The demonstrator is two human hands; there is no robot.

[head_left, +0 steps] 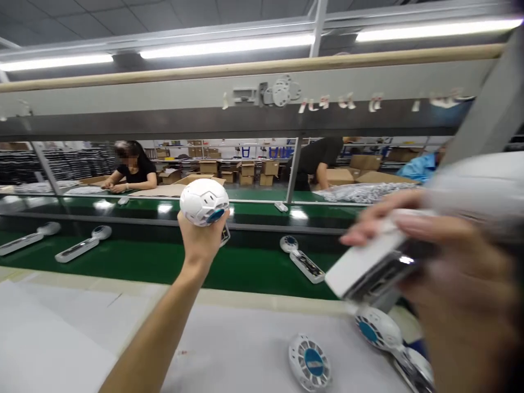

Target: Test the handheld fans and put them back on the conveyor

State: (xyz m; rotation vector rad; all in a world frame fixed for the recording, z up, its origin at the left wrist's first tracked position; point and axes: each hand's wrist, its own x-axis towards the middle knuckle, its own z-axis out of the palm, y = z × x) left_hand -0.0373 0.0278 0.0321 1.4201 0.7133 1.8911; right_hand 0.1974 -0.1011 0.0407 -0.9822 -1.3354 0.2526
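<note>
My left hand (199,240) is raised over the green belt, its fingers closed around a white handheld fan (203,201). The fan's round slotted head with a blue centre shows above the fist. Near the camera at the right, my right hand (458,262) grips another white fan by its handle (364,262). Dark inner parts show along that handle's open side, and the head is smeared by motion. A round white fan grille (301,363) with a blue centre lies on the white worktop (229,338). Beside it rests a fan (382,327), partly hidden by my right arm.
Across the worktop's far side runs a green conveyor belt (254,267) carrying several open-handled fans (303,262). A metal frame post (293,169) and shelf beam (184,114) stand beyond. Two people work across the line among cardboard boxes (245,169) and plastic bags (368,192).
</note>
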